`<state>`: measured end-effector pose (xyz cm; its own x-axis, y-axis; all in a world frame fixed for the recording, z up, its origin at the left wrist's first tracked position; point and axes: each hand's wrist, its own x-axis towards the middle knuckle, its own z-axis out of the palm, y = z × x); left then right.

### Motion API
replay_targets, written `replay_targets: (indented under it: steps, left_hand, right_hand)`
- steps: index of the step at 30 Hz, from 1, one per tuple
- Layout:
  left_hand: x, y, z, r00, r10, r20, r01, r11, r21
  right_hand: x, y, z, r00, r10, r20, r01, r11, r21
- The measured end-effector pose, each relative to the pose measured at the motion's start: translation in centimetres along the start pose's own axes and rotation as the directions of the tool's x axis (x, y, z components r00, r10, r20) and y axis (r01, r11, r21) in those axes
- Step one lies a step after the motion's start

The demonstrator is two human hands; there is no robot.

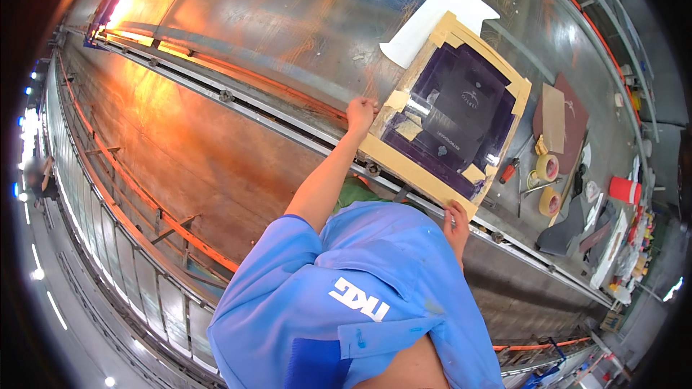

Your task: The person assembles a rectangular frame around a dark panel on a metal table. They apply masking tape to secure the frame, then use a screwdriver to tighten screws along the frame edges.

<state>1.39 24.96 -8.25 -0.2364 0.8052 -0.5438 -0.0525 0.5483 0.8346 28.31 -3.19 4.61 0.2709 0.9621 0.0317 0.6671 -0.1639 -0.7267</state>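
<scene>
A screen-printing frame (510,145) lies on the long metal table, its border covered in yellow tape and its dark purple mesh bearing a pale printed design. My left hand (362,114) is at the frame's left edge, fingers curled closed with the tips close against the taped side; what they pinch, if anything, I cannot make out. At the near right corner, my right hand (455,220) grips the taped edge with its fingertips. A white cut-out piece (437,16) with curved ends lies flat on the table, partly hidden under the frame's far left side.
Right of the frame lie yellow tape rolls (547,167), a red-handled tool (509,171), a brown sheet (574,117) and dark grey cut pieces (562,233). A red container (624,189) stands farther right. A metal rail (288,130) runs along the table's near edge.
</scene>
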Motion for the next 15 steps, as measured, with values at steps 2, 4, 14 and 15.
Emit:
replay_targets:
  steps: [2,4,14,15]
  left_hand:
    - [-1.9,1.4,-0.1,0.997,0.028,-0.066,-0.035,0.993,-0.111]
    - [-3.9,3.8,-0.8,0.991,0.109,-0.072,-0.12,0.979,-0.167]
    - [-15.8,7.9,0.9,0.836,0.408,0.366,-0.403,0.91,-0.095]
    - [-16.4,7.3,1.4,0.806,0.416,0.421,-0.412,0.905,-0.106]
  right_hand:
    - [0.5,0.1,0.5,0.999,0.012,0.048,-0.014,0.999,0.044]
    - [1.3,0.4,0.7,0.992,0.063,0.112,-0.08,0.984,0.16]
    - [12.0,-11.9,2.4,0.964,0.112,0.242,-0.238,0.769,0.593]
    - [12.2,-11.8,2.3,0.963,0.115,0.245,-0.245,0.752,0.611]
